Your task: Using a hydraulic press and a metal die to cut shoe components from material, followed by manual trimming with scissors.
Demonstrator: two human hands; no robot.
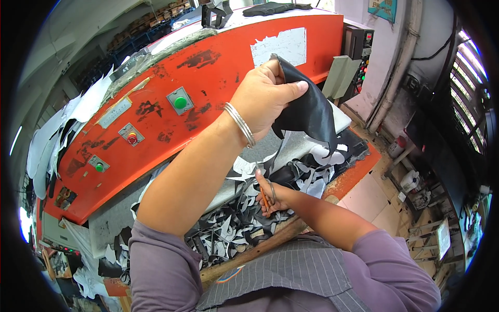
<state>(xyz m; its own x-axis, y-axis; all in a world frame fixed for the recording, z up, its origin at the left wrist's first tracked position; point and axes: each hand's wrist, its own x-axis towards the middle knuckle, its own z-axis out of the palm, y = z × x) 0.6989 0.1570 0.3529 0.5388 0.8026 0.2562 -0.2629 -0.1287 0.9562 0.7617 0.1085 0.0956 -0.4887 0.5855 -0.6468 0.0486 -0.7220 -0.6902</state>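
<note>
Nearest, a striped apron [280,270] over a purple-grey shirt, w/ a wooden bar [255,249] running across just past it. Beyond the bar, a heap of blk & white offcuts [228,231], strewn thick, some curled. R hand [279,199] is over the heap's far R part, fingers closed round an orange-handled tool [265,201] — its thin metal end points up & away; exact type hard to tell.

L hand [266,96], w/ silver bangles [240,125] at the wrist, is raised well above & beyond the R one; the two are apart. It pinches a blk sheet [307,118] b/w thumb & fingers by its upper edge — sheet hangs clear of the heap, bent, lower corner drooping to the R.

Behind: a big red machine [213,86], paint scuffed, w/ green buttons [180,102] & a red button [132,138] on its front; white sheets [67,127] piled at its L end. Far R, a pipe [400,62] runs up the wall.
</note>
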